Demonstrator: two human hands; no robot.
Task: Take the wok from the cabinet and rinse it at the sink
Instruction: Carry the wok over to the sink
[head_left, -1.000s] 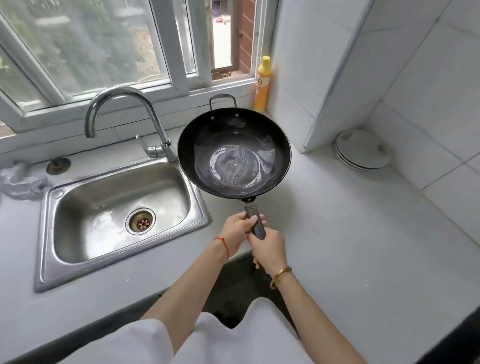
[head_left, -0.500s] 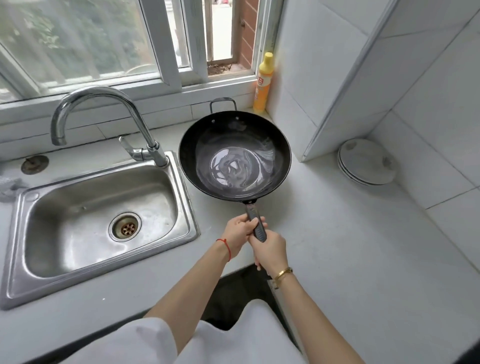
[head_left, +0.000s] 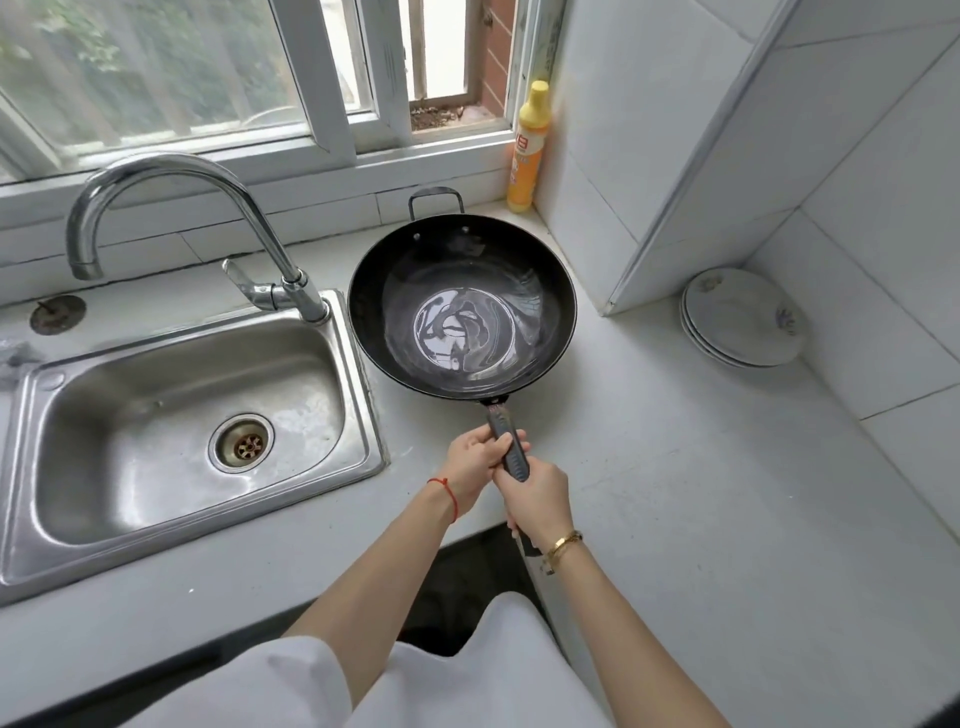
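Note:
The black wok (head_left: 462, 306) is level over the white counter, just right of the steel sink (head_left: 171, 431). Water pools in its shiny bottom. A small loop handle sits on its far rim. Both hands grip its long dark handle: my left hand (head_left: 475, 465) is nearer the pan, my right hand (head_left: 537, 499) just behind it. The chrome faucet (head_left: 171, 218) arches over the sink's back left, its spout well left of the wok. No water runs from it.
A yellow bottle (head_left: 529, 150) stands in the corner by the window behind the wok. A stack of white plates (head_left: 743, 317) lies at the right against the tiled wall. A tiled column juts out between them. The counter edge (head_left: 467, 540) runs just under my wrists.
The wok and both hands keep nearly the same pose. The camera view has shifted, so the sink and faucet sit a little differently in frame. The water in the wok keeps swirling.

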